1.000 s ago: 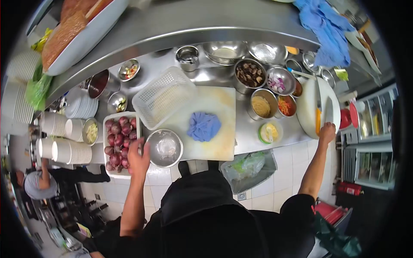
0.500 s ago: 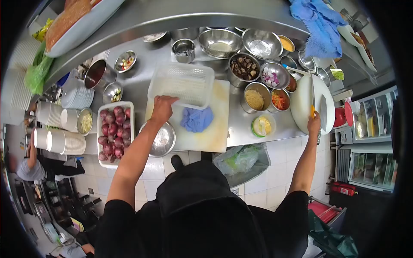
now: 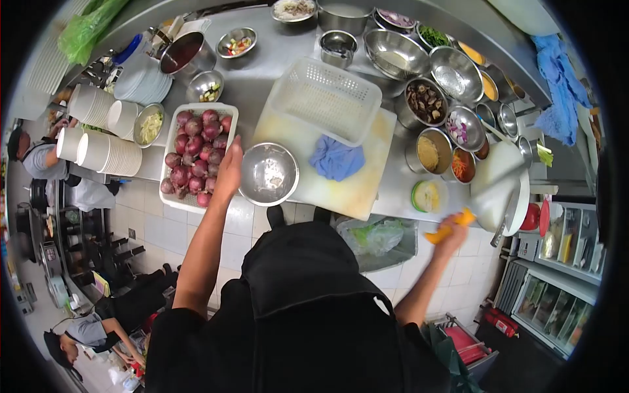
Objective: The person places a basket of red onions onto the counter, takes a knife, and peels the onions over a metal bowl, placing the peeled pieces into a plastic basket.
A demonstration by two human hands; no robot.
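Observation:
My left hand (image 3: 228,171) is at the right edge of a white plastic basket (image 3: 230,112) of red onions (image 3: 196,141), fingers stretched out, open. Just to its right stands a steel bowl (image 3: 270,173) with a little pale residue inside. My right hand (image 3: 453,232), smeared by motion, is closed around an orange-handled tool (image 3: 440,236) in front of the counter edge; I cannot tell its exact kind. A perforated white basket (image 3: 325,98) and a crumpled blue cloth (image 3: 336,158) lie on the cutting board (image 3: 354,196).
A dark-handled knife (image 3: 505,226) lies on the round white board (image 3: 485,187) at right. Steel pots of mushrooms (image 3: 426,101) and other cut food crowd the back. A lined bin (image 3: 393,252) stands below the counter. Stacked white bowls (image 3: 108,154) and co-workers (image 3: 92,327) are at left.
My left hand has left the perforated basket and moved beside the onion basket. My right hand has come away from the round board toward me with the orange-handled tool. The view has shifted.

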